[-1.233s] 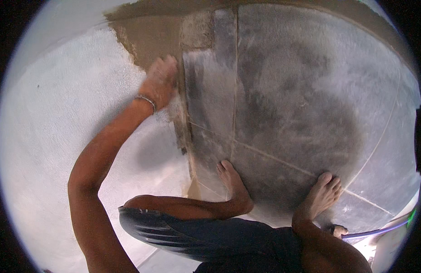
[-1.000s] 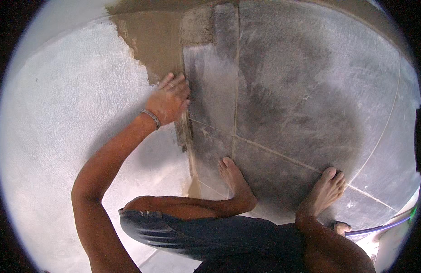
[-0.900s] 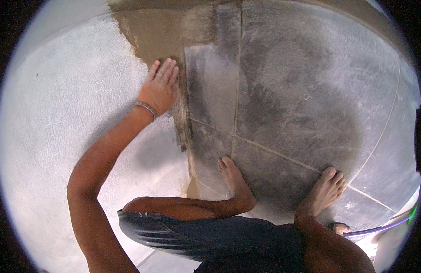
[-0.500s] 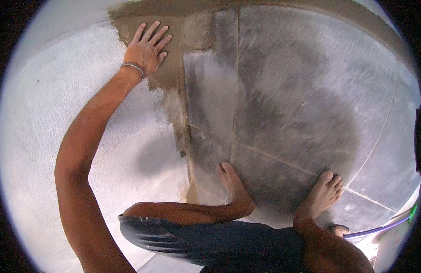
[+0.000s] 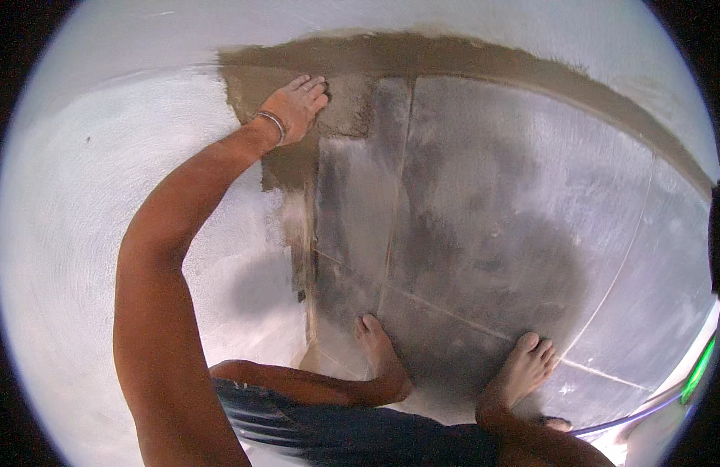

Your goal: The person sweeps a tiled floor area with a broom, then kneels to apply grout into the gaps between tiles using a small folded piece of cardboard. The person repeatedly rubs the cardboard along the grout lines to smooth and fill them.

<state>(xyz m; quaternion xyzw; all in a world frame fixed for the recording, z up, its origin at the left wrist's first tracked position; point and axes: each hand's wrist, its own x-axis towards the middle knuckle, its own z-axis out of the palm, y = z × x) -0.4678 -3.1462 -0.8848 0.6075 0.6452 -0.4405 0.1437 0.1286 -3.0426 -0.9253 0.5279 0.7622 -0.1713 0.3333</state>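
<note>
My left hand (image 5: 297, 105) lies palm down, fingers flat and slightly spread, on a brown mortar-like coating (image 5: 251, 89) where it borders a rougher rectangular patch (image 5: 348, 109). It holds nothing; a bracelet circles the wrist. Below it a narrow strip of the coating runs down between the white textured wall (image 5: 80, 257) and the grey tiled floor (image 5: 469, 194). My right hand cannot be made out in the frame.
My bare feet, left (image 5: 375, 350) and right (image 5: 523, 366), rest on the tiles near my folded legs. A brown band (image 5: 531, 66) curves below the upper pale wall (image 5: 492, 19). A purple hose (image 5: 624, 416) and bright green object (image 5: 698, 370) sit at the lower right.
My left hand has slid about over the coating and now lies farther right, beside the rough patch, fingers less spread. The view has shifted, showing more of the upper wall.
</note>
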